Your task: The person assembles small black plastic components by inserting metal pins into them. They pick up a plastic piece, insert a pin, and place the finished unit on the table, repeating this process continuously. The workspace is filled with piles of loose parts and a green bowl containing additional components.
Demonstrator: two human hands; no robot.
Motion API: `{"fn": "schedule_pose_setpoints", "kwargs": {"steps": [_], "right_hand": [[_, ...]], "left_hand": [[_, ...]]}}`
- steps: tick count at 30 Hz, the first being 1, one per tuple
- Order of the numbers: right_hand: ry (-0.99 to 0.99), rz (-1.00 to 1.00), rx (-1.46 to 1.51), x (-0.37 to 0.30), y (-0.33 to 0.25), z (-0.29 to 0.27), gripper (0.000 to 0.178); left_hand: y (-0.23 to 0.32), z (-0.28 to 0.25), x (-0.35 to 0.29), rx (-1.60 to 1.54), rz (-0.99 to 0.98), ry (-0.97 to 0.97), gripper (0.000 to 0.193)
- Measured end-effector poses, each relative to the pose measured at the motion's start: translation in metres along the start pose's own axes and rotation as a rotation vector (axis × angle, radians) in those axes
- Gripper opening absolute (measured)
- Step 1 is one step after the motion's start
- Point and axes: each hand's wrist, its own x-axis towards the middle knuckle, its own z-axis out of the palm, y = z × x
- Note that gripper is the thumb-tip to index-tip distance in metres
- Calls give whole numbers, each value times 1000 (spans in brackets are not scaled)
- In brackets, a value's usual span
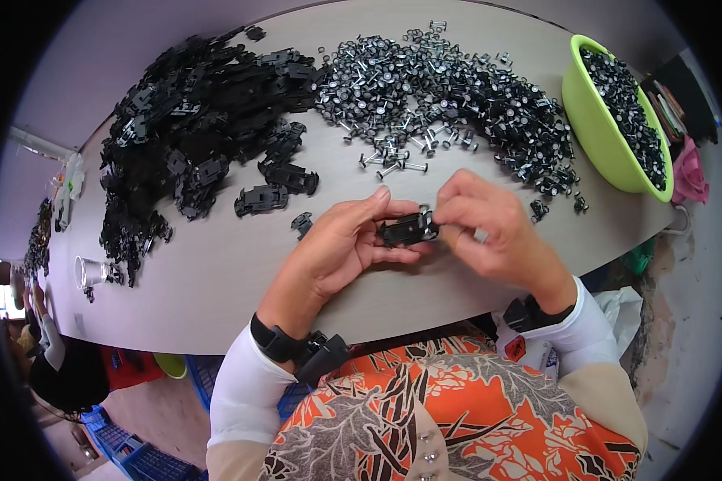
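Observation:
Palm up, my left hand [341,240] cradles a black plastic toy car chassis [405,231] near the front of the table. At the chassis's right end, my right hand [493,224] pinches with thumb and forefinger; a bit of metal shows there, perhaps a wheel axle, mostly hidden by the fingers. Just left of my left hand lies a small dark chassis piece [302,224]. Farther left are loose chassis [261,200] beside a big heap of black chassis [208,104]. Beyond my hands spreads a pile of wheel-and-axle sets [393,88], metal rods with small dark wheels.
A lime-green basin [602,128] full of wheel sets stands at the right edge of the table. A clear plastic cup [91,272] lies at the left near small dark parts. Another person [64,365] sits at the far left. Blue crates [136,449] stand on the floor there.

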Motion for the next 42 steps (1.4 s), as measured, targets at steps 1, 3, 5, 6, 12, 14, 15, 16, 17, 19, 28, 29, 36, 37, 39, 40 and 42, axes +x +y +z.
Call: {"fn": "schedule_pose_setpoints", "kwargs": {"steps": [1,3,5,6,12,14,15,16,17,19,28,29,36,37,39,40,42], "right_hand": [[-3,-52,-19,2,-4,6,16],[-10,-109,-88,5,-8,17,16],[2,-97,-95,4,-5,17,17],[8,-90,-99,4,-4,16,17],[76,-75,-6,4,-2,14,20],[63,-78,-36,5,-3,14,20],[56,-80,-51,5,-4,14,20],[37,-82,-78,6,-5,15,18],[18,-84,-104,7,-7,15,17],[-38,-83,-160,8,-10,14,15],[-82,-31,-211,1,-23,20,13],[-48,-41,-190,-1,-23,23,12],[63,-109,-11,-15,-25,41,19],[39,-120,46,-15,-30,44,23],[-23,-132,156,-18,-35,48,26],[-51,-154,171,-20,-35,41,25],[-104,-180,184,-27,-31,21,24]], "left_hand": [[-1,3,0,-38,16,-20,47],[-3,-1,0,-97,28,-96,45],[-2,3,0,-111,38,-58,40],[-2,5,-1,-118,43,-40,38],[-8,-8,0,-51,91,-48,20],[-9,-6,1,-19,115,-22,18],[-10,-5,2,-3,128,-8,18],[-9,-5,1,20,127,-8,19],[-9,-4,0,42,127,-7,19],[-9,-4,0,77,126,-16,20],[-14,0,-6,222,158,-8,22],[-15,0,-9,235,171,-2,21],[-20,11,-35,401,223,136,18],[-24,8,-39,462,213,172,19],[-32,3,-45,594,198,253,23],[-35,6,-56,540,230,311,23],[-37,9,-79,472,324,372,25]]}}
